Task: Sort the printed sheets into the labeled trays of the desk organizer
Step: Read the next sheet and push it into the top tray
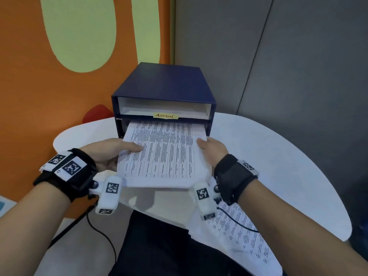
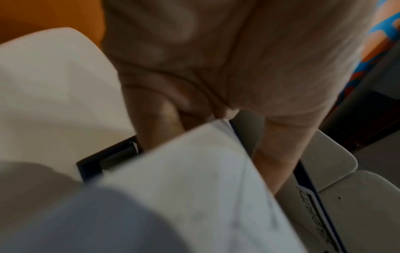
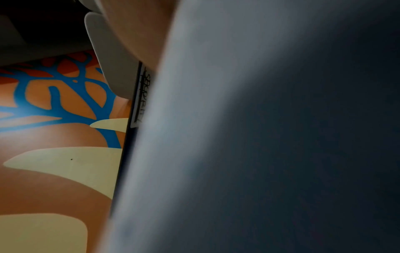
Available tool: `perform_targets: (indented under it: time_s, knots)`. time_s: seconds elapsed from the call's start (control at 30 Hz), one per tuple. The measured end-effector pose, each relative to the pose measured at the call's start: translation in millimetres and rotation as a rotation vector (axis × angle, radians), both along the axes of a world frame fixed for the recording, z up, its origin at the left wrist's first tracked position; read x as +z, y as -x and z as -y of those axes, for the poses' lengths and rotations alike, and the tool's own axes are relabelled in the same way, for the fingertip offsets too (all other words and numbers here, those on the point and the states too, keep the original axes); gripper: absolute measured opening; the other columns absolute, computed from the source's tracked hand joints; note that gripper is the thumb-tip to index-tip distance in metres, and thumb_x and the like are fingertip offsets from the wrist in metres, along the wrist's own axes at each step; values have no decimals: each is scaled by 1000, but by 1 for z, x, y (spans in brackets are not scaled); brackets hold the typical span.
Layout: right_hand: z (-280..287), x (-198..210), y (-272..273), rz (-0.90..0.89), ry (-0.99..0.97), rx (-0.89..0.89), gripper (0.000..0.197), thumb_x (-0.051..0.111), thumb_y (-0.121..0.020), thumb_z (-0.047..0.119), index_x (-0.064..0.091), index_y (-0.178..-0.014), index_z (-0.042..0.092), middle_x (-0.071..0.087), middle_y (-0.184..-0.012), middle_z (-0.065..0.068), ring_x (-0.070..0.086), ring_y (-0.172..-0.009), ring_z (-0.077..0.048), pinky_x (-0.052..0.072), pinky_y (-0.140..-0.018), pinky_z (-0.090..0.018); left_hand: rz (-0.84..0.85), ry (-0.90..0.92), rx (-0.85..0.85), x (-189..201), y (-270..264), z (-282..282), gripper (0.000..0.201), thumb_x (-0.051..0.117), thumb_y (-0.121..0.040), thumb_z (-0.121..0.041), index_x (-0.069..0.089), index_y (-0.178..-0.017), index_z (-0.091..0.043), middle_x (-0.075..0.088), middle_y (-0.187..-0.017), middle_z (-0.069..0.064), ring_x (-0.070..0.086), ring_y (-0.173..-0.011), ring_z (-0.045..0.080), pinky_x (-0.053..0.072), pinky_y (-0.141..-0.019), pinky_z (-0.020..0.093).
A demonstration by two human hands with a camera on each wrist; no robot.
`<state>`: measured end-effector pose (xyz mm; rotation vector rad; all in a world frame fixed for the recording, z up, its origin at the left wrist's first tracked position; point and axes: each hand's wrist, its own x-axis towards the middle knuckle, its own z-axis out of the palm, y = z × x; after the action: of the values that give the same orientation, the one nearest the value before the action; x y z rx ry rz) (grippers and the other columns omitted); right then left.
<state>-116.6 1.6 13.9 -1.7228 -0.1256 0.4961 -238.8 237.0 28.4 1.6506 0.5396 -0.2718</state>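
A dark blue desk organizer [image 1: 163, 86] stands on the white table [image 1: 268, 152], its upper tray marked by a yellow ADMIN label [image 1: 164, 116]. A stack of printed sheets [image 1: 163, 154] sticks partly into the slot below that tray, its far end inside. My left hand [image 1: 111, 151] grips the stack's left edge, thumb on top. My right hand [image 1: 213, 148] holds the right edge, thumb on top. In the left wrist view my fingers [image 2: 155, 119] curl under the paper [image 2: 194, 171]. The right wrist view is mostly filled by blurred paper [image 3: 238, 137] beside a lower tray label [image 3: 142, 95].
More printed sheets [image 1: 245, 236] lie on the table's near right edge under my right forearm. An orange and green wall [image 1: 59, 56] is on the left, grey panels [image 1: 278, 56] behind. A black cable [image 1: 101, 236] hangs below the left wrist.
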Motion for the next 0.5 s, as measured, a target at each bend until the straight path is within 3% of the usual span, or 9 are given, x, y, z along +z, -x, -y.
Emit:
perform_targets:
  time_s: [0.07, 0.13, 0.2, 0.23, 0.27, 0.33, 0.37, 0.43, 0.5]
  knots:
    - [-4, 2, -4, -37, 6, -20, 41, 52, -96, 34, 54, -127, 6, 54, -136, -9, 54, -118, -26, 42, -102, -35, 45, -41, 21, -2, -1, -7, 76, 92, -46, -49, 74, -103, -2, 75, -106, 19, 75, -80, 24, 60, -63, 30]
    - [-2, -3, -4, -118, -2, -1, 19, 58, -93, 33, 61, -104, 17, 60, -123, -2, 57, -116, -30, 46, -102, -42, 89, -51, 113, -2, -6, -7, 64, 83, -67, -45, 71, -107, 4, 75, -105, 20, 75, -76, 22, 57, -60, 26]
    - [5, -9, 4, -223, 10, 37, 10, 62, -90, 28, 60, -90, 18, 52, -90, 0, 65, -74, -22, 53, -68, -30, 124, -82, 216, -3, -13, -7, 48, 71, -85, -36, 68, -108, 7, 75, -101, 21, 73, -65, 21, 52, -52, 22]
    - [9, -13, 6, -249, 17, 36, 9, 63, -89, 23, 59, -90, 15, 47, -85, -2, 58, -53, -16, 43, -53, -25, 135, -96, 254, -5, -18, -8, 47, 70, -87, -37, 68, -108, 5, 75, -100, 20, 71, -66, 25, 51, -53, 23]
    - [10, -16, 7, -257, 11, 24, 9, 62, -89, 20, 58, -90, 12, 45, -85, -2, 48, -42, -13, 32, -46, -23, 137, -80, 275, -6, -21, -9, 48, 71, -87, -39, 69, -109, 3, 75, -102, 19, 70, -72, 29, 53, -57, 27]
    - [8, -19, 3, -228, -8, -14, 9, 58, -90, 16, 53, -93, 10, 43, -81, -3, 36, -38, -10, 21, -45, -23, 129, 27, 278, -5, -25, -9, 44, 69, -88, -34, 67, -116, 1, 75, -106, 16, 71, -84, 30, 60, -66, 32]
    - [4, -18, 0, -213, -30, -44, 10, 57, -91, 17, 51, -97, 10, 41, -77, -4, 35, -38, -9, 20, -44, -23, 114, 60, 271, -4, -25, -9, 40, 68, -90, -30, 66, -117, -1, 75, -104, 12, 72, -77, 24, 61, -58, 27]
    - [-7, -11, -9, -210, -99, -131, 13, 56, -94, 19, 52, -103, 10, 47, -70, -4, 41, -35, -7, 25, -40, -21, 66, 61, 252, -3, -21, -11, 32, 66, -92, -28, 65, -115, -6, 72, -94, 4, 62, -50, 10, 47, -37, 17]
    - [-17, -3, -14, -247, -183, -192, 15, 57, -95, 21, 57, -105, 11, 61, -70, -6, 53, -37, -6, 33, -37, -18, 40, 55, 265, -4, -20, -16, 26, 63, -95, -26, 61, -112, -6, 72, -73, 0, 50, -36, 4, 38, -31, 12]
